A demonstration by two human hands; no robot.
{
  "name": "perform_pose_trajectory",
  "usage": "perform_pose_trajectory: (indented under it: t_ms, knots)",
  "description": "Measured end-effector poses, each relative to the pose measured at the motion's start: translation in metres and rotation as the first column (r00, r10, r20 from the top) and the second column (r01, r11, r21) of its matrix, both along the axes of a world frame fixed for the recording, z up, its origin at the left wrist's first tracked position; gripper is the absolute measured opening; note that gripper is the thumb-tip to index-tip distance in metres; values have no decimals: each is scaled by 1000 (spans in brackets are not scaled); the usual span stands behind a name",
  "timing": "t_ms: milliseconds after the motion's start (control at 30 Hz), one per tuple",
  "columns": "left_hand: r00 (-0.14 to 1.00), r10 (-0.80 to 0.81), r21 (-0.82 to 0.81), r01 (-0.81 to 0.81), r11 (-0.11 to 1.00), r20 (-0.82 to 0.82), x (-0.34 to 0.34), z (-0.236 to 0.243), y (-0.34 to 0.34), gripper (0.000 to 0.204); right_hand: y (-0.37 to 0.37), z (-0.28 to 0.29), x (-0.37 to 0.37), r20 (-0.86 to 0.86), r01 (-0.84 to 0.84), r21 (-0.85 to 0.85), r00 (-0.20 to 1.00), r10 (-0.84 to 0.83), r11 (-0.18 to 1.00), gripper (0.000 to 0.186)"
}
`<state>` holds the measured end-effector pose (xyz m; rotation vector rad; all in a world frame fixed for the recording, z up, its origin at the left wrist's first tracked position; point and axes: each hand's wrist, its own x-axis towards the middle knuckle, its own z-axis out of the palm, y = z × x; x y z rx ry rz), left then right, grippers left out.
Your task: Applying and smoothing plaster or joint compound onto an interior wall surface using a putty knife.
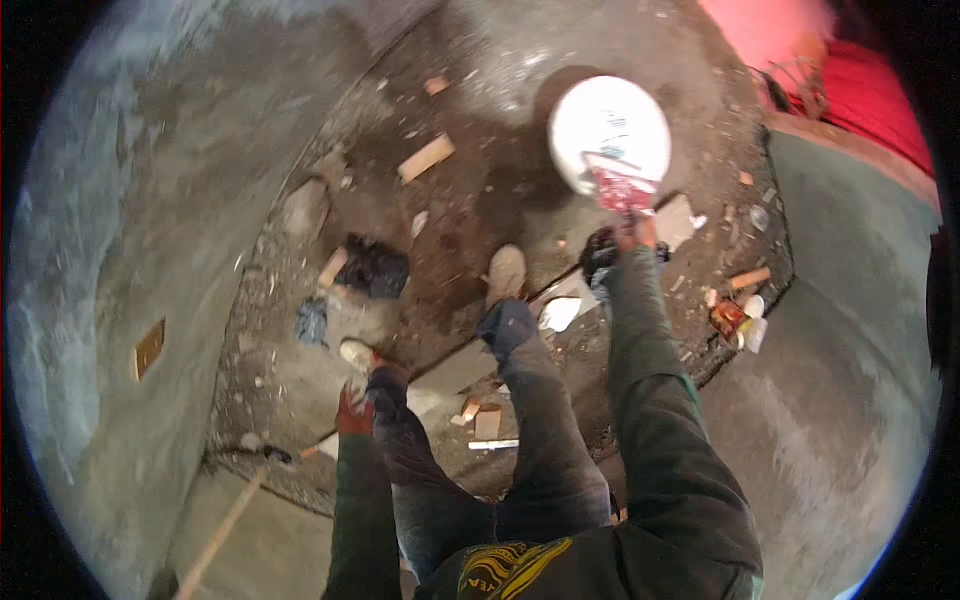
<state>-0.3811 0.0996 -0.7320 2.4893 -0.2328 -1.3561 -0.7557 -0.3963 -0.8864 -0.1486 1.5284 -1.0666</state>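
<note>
Red piece (622, 188): upper right of centre, over the lower edge of the bucket's white round; blurred, so its exact kind and whether it touches cannot be told
Bucket (600, 112): round and white, dark print on it; upper right of centre, on the dirty floor (470, 250)
Right hand (636, 234): clamped on the red piece's lower end; black plastic (600, 248) just to its left
Left hand (355, 410): well apart from the right, left of centre, by a shoe (358, 353); nothing seen in it; too blurred to tell whether its fingers are curled
Handling: the arm reaches far out, so a firm grip and slow wrist should help; keeping the red piece over the bucket would probably limit mess
Footing: wood block (427, 159) and black bag (372, 268) lie near the feet; likely trip risks, best stepped around
</note>
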Motion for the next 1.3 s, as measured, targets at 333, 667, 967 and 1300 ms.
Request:
perform_pose_trajectory:
  t_ms: [333,667,967,1300]
  knots:
    - [994,34,131,-47,990,101,50,-161,37,68,33,-21,-38,-30,-293,173,953,302,940,36]
    - [891,-307,118,283,952,334,97,-234,-44,74,105,-55,26,-503,-850,406,99,859,336,39]
    - [595,-689,316,616,721,413,108,-285,-99,88,56,-162,297,-843,-816,525,-460,-278,-241,62]
    - [609,-654,277,601,750,448,102,-318,-90,70,82,-162,331,-653,-971,11,-187,734,-238,48]
